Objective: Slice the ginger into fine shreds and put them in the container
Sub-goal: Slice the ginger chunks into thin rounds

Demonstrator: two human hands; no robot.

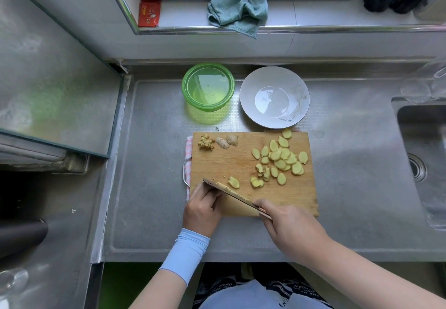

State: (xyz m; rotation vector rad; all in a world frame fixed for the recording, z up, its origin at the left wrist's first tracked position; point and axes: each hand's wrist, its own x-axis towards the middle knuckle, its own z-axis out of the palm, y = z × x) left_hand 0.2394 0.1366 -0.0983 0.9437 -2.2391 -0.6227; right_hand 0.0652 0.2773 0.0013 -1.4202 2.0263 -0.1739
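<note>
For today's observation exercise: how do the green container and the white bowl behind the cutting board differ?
The green container is translucent and narrower; the white bowl is opaque and wider. The green container stands left, the white bowl right. Both are round and upright.

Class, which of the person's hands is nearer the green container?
Left. The left hand sits directly below the green container in view; the right hand is lower and further right.

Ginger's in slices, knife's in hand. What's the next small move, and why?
Probably use the left hand to draw a few ginger slices into a flat stack under the knife that the right hand holds. The slices lie loose on the cutting board, none is shredded yet, and no ginger shows in the green container.
</note>
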